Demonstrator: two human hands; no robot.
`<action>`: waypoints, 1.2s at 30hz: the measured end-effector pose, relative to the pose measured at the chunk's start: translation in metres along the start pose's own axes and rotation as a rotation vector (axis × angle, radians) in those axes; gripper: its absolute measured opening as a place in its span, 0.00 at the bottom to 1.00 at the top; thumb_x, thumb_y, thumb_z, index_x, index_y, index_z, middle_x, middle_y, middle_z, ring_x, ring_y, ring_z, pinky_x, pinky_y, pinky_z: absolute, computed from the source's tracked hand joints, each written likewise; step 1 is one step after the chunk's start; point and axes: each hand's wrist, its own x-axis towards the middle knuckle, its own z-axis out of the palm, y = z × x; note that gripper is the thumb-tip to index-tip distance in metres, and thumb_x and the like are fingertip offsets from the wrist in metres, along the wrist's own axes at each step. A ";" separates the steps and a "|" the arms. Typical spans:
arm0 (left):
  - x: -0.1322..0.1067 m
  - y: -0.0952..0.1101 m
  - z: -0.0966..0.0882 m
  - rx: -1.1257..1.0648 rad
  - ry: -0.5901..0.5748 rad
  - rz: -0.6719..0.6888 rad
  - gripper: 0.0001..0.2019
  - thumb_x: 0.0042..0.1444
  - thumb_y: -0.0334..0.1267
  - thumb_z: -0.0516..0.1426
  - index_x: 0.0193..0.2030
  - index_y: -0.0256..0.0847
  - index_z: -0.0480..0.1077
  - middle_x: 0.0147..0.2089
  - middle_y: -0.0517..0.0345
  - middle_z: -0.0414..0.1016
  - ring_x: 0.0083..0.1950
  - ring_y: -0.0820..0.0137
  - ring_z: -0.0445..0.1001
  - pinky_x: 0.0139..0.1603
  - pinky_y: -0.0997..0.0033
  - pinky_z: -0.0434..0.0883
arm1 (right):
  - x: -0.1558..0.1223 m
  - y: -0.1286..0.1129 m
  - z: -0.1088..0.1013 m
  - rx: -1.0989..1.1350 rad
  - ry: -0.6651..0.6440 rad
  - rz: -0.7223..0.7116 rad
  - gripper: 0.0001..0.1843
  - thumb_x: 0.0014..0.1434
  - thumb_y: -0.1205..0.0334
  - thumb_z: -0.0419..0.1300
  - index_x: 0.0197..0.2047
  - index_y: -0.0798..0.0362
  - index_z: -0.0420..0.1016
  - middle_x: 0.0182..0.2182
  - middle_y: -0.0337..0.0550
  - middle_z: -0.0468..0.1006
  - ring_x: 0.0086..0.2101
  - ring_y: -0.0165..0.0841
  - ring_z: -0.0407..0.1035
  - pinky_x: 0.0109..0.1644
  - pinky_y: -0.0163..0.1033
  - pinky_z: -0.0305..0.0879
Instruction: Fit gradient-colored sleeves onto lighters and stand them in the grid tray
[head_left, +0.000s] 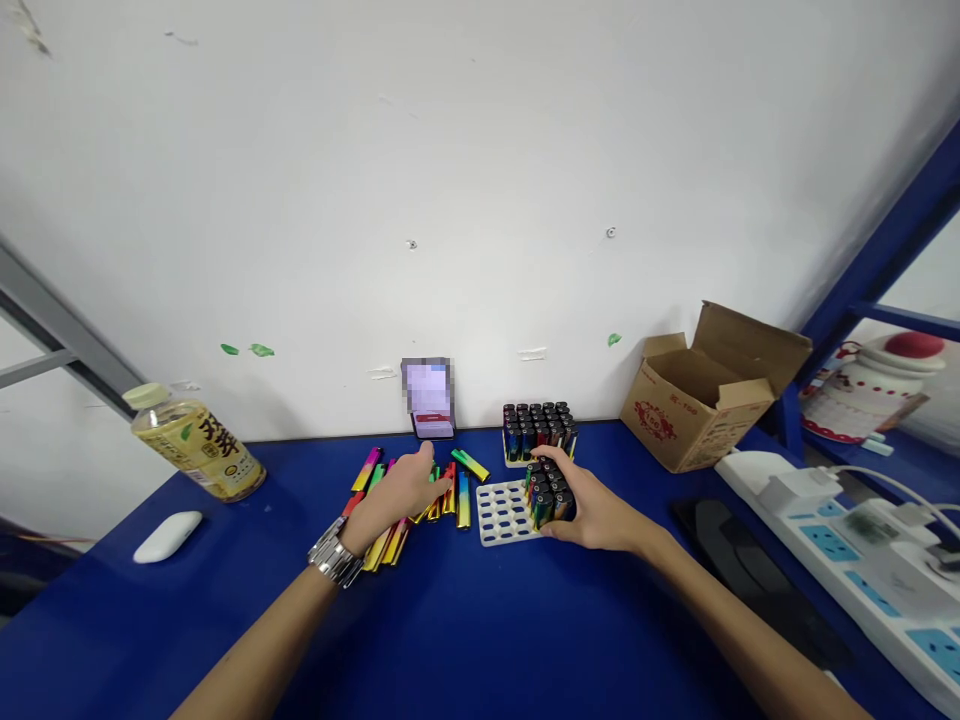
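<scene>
My left hand (405,488), with a metal-band watch (335,553) at the wrist, reaches over a loose pile of shiny two-coloured metallic sleeves (463,500). Its thumb and forefinger are apart, and the other fingers are partly hidden. My right hand (589,505) curves round a cluster of upright black-topped pieces (550,490), thumb in front and fingers behind. This cluster stands at the right end of a white tray with holes (501,515), whose left holes show bare. Directly behind is another tray filled with upright black-topped pieces (536,425).
A phone (431,400) leans against the wall. To the left are a drink bottle (199,445) and a white rounded case (167,537). An open cardboard box (697,400), a dark flat object (742,560) and a power strip with plugs (840,550) lie to the right.
</scene>
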 end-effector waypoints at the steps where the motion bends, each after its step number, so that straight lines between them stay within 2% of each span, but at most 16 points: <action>1: 0.000 -0.002 -0.001 0.008 0.014 0.006 0.09 0.55 0.42 0.51 0.40 0.40 0.62 0.29 0.55 0.73 0.28 0.64 0.72 0.27 0.71 0.61 | 0.000 0.000 0.000 0.003 0.001 0.000 0.45 0.43 0.66 0.67 0.62 0.47 0.51 0.53 0.48 0.68 0.51 0.45 0.64 0.55 0.50 0.59; 5: 0.000 -0.013 -0.003 0.075 0.077 0.019 0.04 0.54 0.33 0.50 0.36 0.39 0.63 0.35 0.50 0.72 0.34 0.65 0.72 0.34 0.70 0.64 | 0.000 -0.002 0.000 0.012 -0.006 0.000 0.45 0.44 0.66 0.67 0.62 0.47 0.50 0.53 0.49 0.67 0.51 0.44 0.64 0.55 0.50 0.58; 10: -0.005 -0.023 -0.003 0.192 0.108 0.022 0.05 0.54 0.31 0.49 0.33 0.38 0.66 0.37 0.47 0.71 0.35 0.64 0.70 0.37 0.67 0.65 | 0.000 -0.002 0.000 0.021 -0.008 0.004 0.45 0.44 0.67 0.67 0.62 0.47 0.50 0.53 0.48 0.67 0.51 0.44 0.64 0.56 0.50 0.58; 13: -0.010 -0.020 -0.003 0.261 0.123 0.025 0.08 0.55 0.30 0.47 0.36 0.35 0.67 0.38 0.43 0.71 0.36 0.61 0.71 0.40 0.63 0.66 | -0.001 0.000 0.001 0.017 -0.006 0.011 0.46 0.45 0.66 0.67 0.63 0.46 0.50 0.54 0.48 0.67 0.52 0.45 0.63 0.56 0.51 0.58; 15: -0.013 -0.018 -0.001 0.299 0.139 0.019 0.11 0.58 0.33 0.46 0.39 0.34 0.68 0.38 0.40 0.72 0.40 0.57 0.71 0.43 0.58 0.66 | -0.002 0.003 0.002 0.020 0.007 -0.003 0.46 0.45 0.65 0.67 0.63 0.46 0.49 0.55 0.49 0.67 0.53 0.46 0.63 0.57 0.52 0.57; 17: -0.016 -0.019 0.005 0.335 0.179 0.038 0.15 0.60 0.37 0.45 0.42 0.32 0.69 0.43 0.36 0.72 0.47 0.52 0.70 0.47 0.52 0.66 | -0.002 0.006 0.003 0.031 0.029 -0.019 0.48 0.45 0.65 0.68 0.65 0.46 0.47 0.57 0.50 0.65 0.55 0.46 0.62 0.58 0.54 0.56; 19: -0.018 -0.026 0.014 0.362 0.219 0.124 0.17 0.61 0.36 0.43 0.47 0.33 0.69 0.51 0.34 0.71 0.54 0.50 0.67 0.53 0.48 0.63 | -0.002 0.008 0.004 0.042 0.060 -0.007 0.52 0.44 0.64 0.68 0.66 0.47 0.44 0.58 0.52 0.63 0.57 0.48 0.59 0.60 0.55 0.54; 21: -0.019 -0.034 0.025 0.372 0.218 0.242 0.18 0.60 0.32 0.42 0.51 0.36 0.68 0.56 0.38 0.69 0.61 0.53 0.62 0.59 0.48 0.59 | -0.002 0.009 0.007 0.060 0.089 0.020 0.54 0.42 0.63 0.69 0.66 0.48 0.43 0.58 0.54 0.64 0.58 0.48 0.58 0.60 0.55 0.53; 24: -0.022 -0.036 0.032 0.350 0.237 0.256 0.19 0.59 0.31 0.43 0.52 0.35 0.68 0.60 0.37 0.66 0.65 0.50 0.57 0.61 0.44 0.55 | -0.001 0.009 0.012 0.096 0.107 0.003 0.51 0.41 0.61 0.71 0.63 0.49 0.46 0.54 0.52 0.68 0.56 0.46 0.61 0.60 0.54 0.56; 26: -0.027 -0.024 0.029 0.275 0.311 0.209 0.19 0.61 0.35 0.42 0.52 0.31 0.66 0.60 0.33 0.64 0.65 0.47 0.57 0.61 0.42 0.54 | 0.000 0.008 0.017 0.093 0.106 -0.006 0.48 0.41 0.60 0.71 0.61 0.49 0.49 0.53 0.51 0.69 0.54 0.45 0.64 0.58 0.52 0.58; 28: -0.036 -0.002 0.022 0.106 0.346 0.246 0.19 0.64 0.39 0.40 0.52 0.34 0.65 0.58 0.38 0.66 0.61 0.53 0.62 0.60 0.49 0.60 | 0.001 0.007 0.021 0.058 0.112 0.012 0.47 0.42 0.58 0.71 0.61 0.49 0.49 0.54 0.51 0.68 0.54 0.45 0.64 0.57 0.51 0.59; 29: -0.042 0.011 0.020 -0.004 0.323 0.281 0.18 0.65 0.42 0.40 0.50 0.37 0.65 0.54 0.43 0.70 0.56 0.58 0.68 0.56 0.55 0.64 | 0.001 0.007 0.023 0.042 0.117 0.018 0.48 0.42 0.57 0.71 0.61 0.50 0.49 0.54 0.52 0.67 0.54 0.45 0.63 0.57 0.52 0.59; 31: -0.054 0.036 0.019 -0.139 0.218 0.397 0.16 0.65 0.46 0.42 0.43 0.41 0.66 0.45 0.49 0.72 0.46 0.63 0.71 0.48 0.62 0.69 | 0.001 0.007 0.025 0.032 0.122 0.001 0.50 0.42 0.56 0.71 0.62 0.50 0.48 0.55 0.52 0.66 0.55 0.45 0.62 0.58 0.52 0.58; 34: -0.063 0.064 0.030 -0.263 0.225 0.488 0.13 0.61 0.49 0.50 0.42 0.42 0.64 0.44 0.51 0.70 0.45 0.64 0.70 0.44 0.64 0.69 | 0.001 0.007 0.025 0.067 0.103 -0.071 0.48 0.44 0.55 0.70 0.62 0.50 0.48 0.53 0.51 0.68 0.52 0.44 0.66 0.55 0.49 0.62; 36: -0.063 0.074 0.040 -0.327 0.245 0.508 0.10 0.62 0.45 0.49 0.40 0.42 0.63 0.42 0.53 0.69 0.42 0.65 0.69 0.42 0.64 0.69 | 0.000 0.007 0.025 0.072 0.094 -0.093 0.44 0.46 0.55 0.68 0.61 0.50 0.50 0.50 0.49 0.71 0.48 0.42 0.68 0.52 0.48 0.64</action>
